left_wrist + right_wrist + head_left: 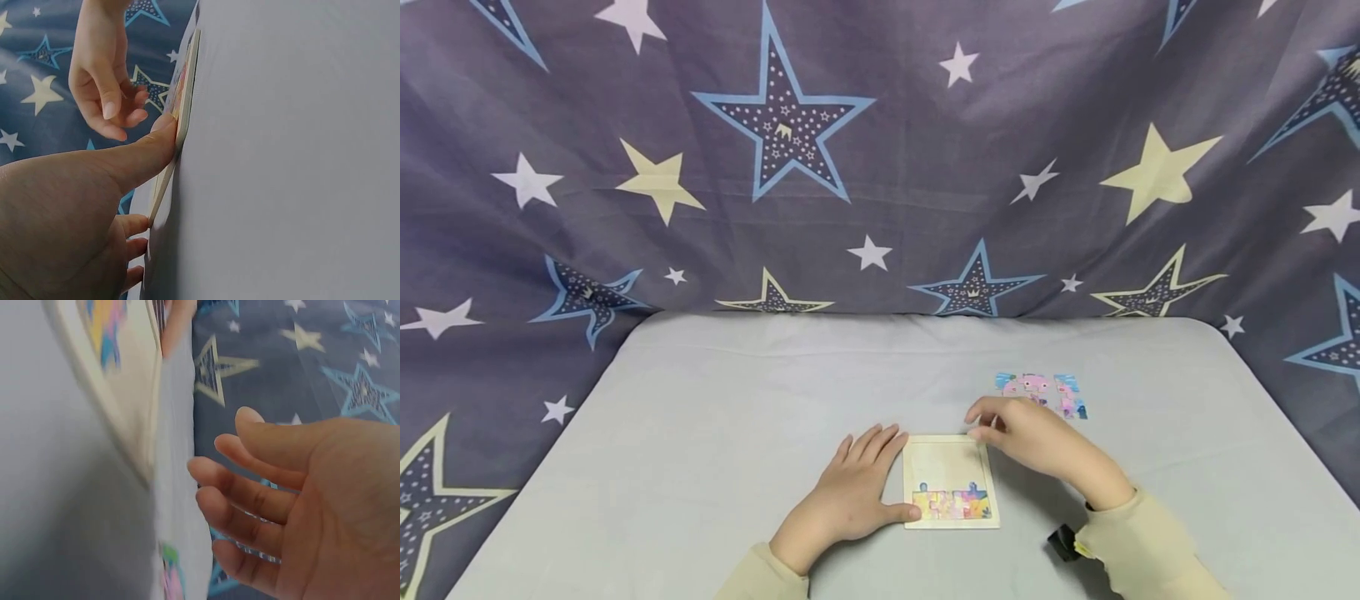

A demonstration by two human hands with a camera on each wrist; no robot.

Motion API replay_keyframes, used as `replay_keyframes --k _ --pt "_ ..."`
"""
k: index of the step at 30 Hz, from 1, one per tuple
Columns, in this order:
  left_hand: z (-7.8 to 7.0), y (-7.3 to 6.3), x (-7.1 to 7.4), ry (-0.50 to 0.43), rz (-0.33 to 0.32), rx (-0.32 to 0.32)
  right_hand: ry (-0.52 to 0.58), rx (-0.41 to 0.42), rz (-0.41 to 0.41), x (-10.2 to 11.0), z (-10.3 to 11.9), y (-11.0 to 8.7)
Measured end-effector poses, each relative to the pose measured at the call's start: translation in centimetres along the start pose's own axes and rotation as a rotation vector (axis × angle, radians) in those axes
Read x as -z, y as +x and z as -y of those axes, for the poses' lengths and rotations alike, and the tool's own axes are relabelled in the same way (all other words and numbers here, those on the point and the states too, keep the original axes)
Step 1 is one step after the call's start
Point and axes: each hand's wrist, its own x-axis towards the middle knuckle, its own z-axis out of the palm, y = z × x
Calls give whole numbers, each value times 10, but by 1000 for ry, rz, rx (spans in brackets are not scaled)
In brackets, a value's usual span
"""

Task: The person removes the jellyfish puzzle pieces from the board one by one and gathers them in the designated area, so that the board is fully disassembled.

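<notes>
A pale wooden puzzle tray (951, 440) lies flat on the table, its lower part filled with a row of colourful joined puzzle pieces (951, 504). My left hand (853, 492) rests at the tray's left side. Its thumb touches the lower left corner and its fairly straight fingers reach the upper left edge, as the left wrist view also shows. Over the tray's upper right corner hovers my right hand (1033, 437), fingers loosely bent. In the right wrist view, nothing is between the right hand's fingers (234, 497) and thumb.
Loose pink and blue puzzle pieces (1066, 396) lie behind the right hand, which partly covers them. A small black object (1063, 543) is beside the right sleeve. The table (700, 433) has a light grey cloth; a star-patterned curtain (895, 192) hangs behind it.
</notes>
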Motion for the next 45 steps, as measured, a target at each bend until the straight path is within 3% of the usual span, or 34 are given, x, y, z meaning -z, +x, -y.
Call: replay_keyframes --k 5,13,21,30,45 --pt "1 0 1 -6 7 -9 35 46 74 -14 16 0" --pt "6 -3 4 -18 18 -37 -11 107 117 -30 36 -4" --pt "5 -3 6 -10 8 -55 -125 162 75 -49 53 -10" --pt "6 -1 4 -6 8 -64 -128 195 46 -61 52 -12" --pt "5 -3 5 -19 12 -62 -148 207 28 -64 52 -11"
